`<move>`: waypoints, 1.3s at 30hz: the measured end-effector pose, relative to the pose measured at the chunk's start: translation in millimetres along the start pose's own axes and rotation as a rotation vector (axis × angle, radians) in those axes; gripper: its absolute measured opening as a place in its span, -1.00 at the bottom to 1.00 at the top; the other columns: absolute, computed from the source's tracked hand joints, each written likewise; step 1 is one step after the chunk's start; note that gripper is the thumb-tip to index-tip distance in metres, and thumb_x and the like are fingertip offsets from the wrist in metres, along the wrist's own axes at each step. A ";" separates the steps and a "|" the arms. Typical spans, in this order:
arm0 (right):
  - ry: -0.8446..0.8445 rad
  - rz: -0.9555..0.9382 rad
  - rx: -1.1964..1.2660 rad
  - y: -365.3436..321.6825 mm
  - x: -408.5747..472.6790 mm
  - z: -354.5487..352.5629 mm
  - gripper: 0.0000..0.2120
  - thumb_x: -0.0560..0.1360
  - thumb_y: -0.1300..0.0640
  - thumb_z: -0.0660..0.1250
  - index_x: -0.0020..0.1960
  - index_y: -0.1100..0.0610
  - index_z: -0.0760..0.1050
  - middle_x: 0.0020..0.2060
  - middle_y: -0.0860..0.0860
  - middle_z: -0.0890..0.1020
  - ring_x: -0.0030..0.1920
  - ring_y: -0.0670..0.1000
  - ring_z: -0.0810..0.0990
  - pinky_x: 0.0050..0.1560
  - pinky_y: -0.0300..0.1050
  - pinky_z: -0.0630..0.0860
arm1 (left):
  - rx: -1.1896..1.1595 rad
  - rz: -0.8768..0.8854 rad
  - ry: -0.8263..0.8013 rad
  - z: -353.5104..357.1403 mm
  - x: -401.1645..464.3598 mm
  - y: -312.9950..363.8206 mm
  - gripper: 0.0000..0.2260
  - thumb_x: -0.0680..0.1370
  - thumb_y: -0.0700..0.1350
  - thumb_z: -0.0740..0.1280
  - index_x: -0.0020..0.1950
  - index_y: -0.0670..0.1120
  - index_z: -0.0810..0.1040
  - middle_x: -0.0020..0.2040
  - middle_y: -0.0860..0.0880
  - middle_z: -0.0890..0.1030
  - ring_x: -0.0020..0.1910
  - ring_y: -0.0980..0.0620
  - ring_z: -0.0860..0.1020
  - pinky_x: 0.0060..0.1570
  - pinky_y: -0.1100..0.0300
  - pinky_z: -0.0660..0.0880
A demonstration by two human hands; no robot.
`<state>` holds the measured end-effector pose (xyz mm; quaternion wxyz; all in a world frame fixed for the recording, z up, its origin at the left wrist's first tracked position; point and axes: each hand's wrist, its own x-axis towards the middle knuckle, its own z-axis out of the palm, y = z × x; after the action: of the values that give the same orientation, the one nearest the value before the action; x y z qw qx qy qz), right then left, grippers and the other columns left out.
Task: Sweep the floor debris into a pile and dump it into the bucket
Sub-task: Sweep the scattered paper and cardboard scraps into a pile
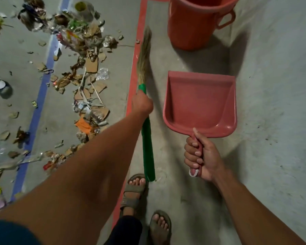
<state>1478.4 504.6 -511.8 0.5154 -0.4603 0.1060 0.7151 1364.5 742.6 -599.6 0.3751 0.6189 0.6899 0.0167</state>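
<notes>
Over on the left the floor debris (85, 71) is strewn in a loose band across the concrete floor (272, 121), spilling over a blue painted line (41, 96): torn cardboard, wrappers, clear plastic, a small tin. It is a scatter, not a pile, so I'd judge the sweeping has barely begun.

Moving right, the left hand (142, 103) has its grip closed round the green handle of the broom (147, 138), just below the straw bristles, which point forward along a red painted stripe (140, 32), beside the rubbish rather than in it.

Next comes the dustpan (200, 105), pink, with nothing in its tray. The right hand (200, 156) has its grip wrapped tight round the dustpan's handle, fingers curled over it, and the pan seems to be carried just above the floor.

Ahead of the dustpan, at the top of the view, stands the orange bucket (193, 27), well apart from the debris. Its inside is out of sight.

What's left, by my reckoning, is nearly everything: gathering the scatter together, scooping it up, tipping it in.
</notes>
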 end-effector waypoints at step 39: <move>-0.065 0.155 -0.247 46.4 -17.1 79.6 -0.53 0.65 -0.16 0.26 -0.32 0.08 0.29 -0.57 -0.05 0.20 -0.65 -0.12 0.14 -0.55 -0.22 -0.02 | 0.074 -0.011 0.073 -44.6 -161.9 -182.6 -0.47 0.60 -0.29 0.29 0.56 -0.15 0.23 0.43 -0.17 0.36 0.11 -0.18 0.60 0.06 -0.07 0.58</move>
<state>1396.8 522.8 -469.5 0.4012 -0.4872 0.0360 0.7749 1179.2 579.3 -576.2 0.3267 0.6274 0.7068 0.0116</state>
